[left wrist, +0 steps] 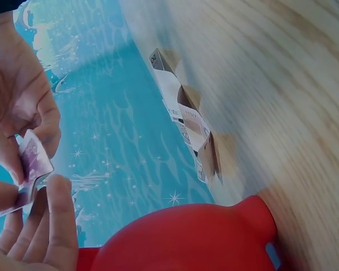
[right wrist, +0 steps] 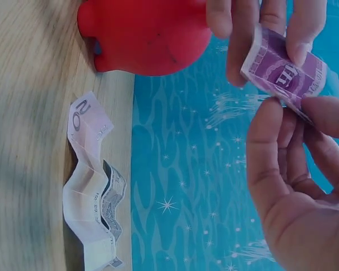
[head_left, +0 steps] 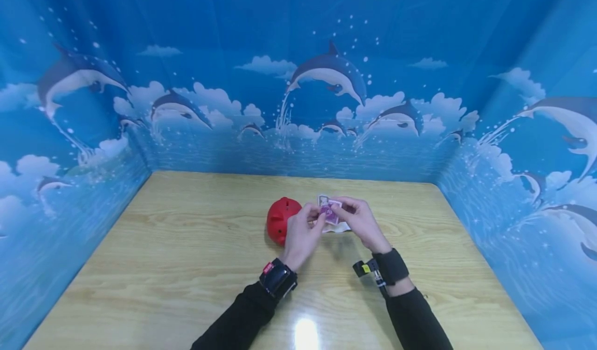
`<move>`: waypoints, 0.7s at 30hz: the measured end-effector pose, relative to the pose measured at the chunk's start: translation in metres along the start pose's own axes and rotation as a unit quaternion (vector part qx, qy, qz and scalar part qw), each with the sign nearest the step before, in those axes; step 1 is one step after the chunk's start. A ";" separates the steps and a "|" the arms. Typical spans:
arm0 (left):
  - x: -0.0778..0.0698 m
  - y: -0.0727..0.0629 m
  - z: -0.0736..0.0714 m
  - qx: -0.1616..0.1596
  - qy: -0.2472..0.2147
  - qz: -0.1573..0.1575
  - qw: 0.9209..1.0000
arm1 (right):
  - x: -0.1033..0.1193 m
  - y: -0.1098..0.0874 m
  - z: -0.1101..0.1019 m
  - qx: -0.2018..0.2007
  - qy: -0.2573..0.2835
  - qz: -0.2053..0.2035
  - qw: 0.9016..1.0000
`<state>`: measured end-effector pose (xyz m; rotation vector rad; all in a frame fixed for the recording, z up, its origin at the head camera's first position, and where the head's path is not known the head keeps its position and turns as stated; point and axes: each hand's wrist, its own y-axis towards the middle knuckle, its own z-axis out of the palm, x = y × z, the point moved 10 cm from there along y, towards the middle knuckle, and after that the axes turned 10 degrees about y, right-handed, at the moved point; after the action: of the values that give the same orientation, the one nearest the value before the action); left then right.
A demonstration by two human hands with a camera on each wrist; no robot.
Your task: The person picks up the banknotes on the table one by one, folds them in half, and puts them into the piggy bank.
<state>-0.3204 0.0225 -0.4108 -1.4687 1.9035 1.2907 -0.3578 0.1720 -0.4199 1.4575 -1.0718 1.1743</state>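
The piggy bank (head_left: 278, 218) sits on the table (head_left: 200, 225), over to the left of the person's right hand (head_left: 366, 225), with the left hand (head_left: 300, 236) between them. A banknote (head_left: 329, 213) spans the two hands. I see more paper money (right wrist: 82, 180) on the tabletop, right of the piggy bank. Behind everything and down both sides hangs a curtain (head_left: 210, 28).

I count two grips, my left grip (head_left: 300, 233) and my right grip (head_left: 366, 226); one folded purple banknote (right wrist: 282, 68); one red piggy bank (head_left: 280, 223); one table (head_left: 200, 246); two black sleeves (head_left: 249, 319); and at least two creased banknotes (right wrist: 85, 197), overlapping too much for an exact number.
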 end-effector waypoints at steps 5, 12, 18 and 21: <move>-0.006 0.000 -0.002 -0.010 0.000 0.026 1.000 | 0.002 0.000 0.005 0.007 0.011 -0.006 1.000; -0.003 0.000 0.001 0.002 -0.003 0.016 1.000 | 0.006 -0.002 0.000 -0.027 0.021 -0.020 0.999; 0.003 0.000 0.004 0.015 -0.026 -0.013 0.999 | 0.006 -0.002 -0.003 -0.041 0.029 -0.017 0.999; 0.005 0.001 0.003 0.012 -0.036 -0.019 0.999 | 0.006 -0.002 -0.003 -0.041 0.038 -0.014 0.998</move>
<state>-0.3232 0.0228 -0.4156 -1.4210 1.8290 1.2820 -0.3553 0.1752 -0.4139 1.3497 -1.0324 1.1428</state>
